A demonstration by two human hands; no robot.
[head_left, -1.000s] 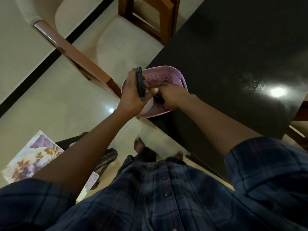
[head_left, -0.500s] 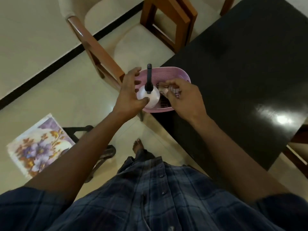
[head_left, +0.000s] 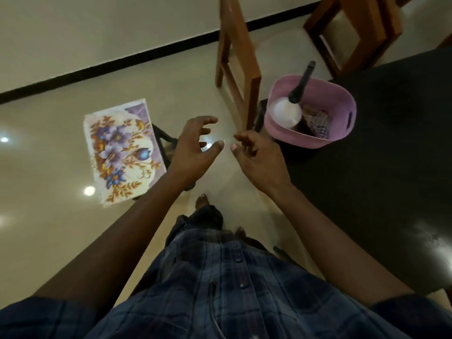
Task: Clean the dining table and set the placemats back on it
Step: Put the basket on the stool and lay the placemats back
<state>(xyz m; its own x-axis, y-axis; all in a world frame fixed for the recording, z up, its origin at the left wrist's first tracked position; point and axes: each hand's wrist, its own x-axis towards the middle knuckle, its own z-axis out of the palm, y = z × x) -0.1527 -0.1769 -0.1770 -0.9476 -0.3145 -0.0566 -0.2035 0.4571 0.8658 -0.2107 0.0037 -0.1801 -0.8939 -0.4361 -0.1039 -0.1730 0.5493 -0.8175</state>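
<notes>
A floral placemat (head_left: pixel 121 149) with purple and blue flowers lies on a dark stool at the left, above the floor. My left hand (head_left: pixel 195 148) is open, fingers spread, just right of the placemat. My right hand (head_left: pixel 259 159) is open too, close beside the left, off the corner of the dark dining table (head_left: pixel 391 167). A pink basket (head_left: pixel 342 104) stands on the table's corner and holds a white spray bottle with a black nozzle (head_left: pixel 289 108) and a folded cloth (head_left: pixel 318 123).
A wooden chair (head_left: pixel 242 64) stands past the hands, beside the table corner; a second chair (head_left: pixel 354 28) is at the top right. The glossy cream floor (head_left: pixel 61 228) spreads to the left. My bare feet and checked shirt fill the bottom.
Both hands have left the basket and come back toward the left, empty. The spray bottle and cloth now rest in the basket. The view has swung left toward the placemat.
</notes>
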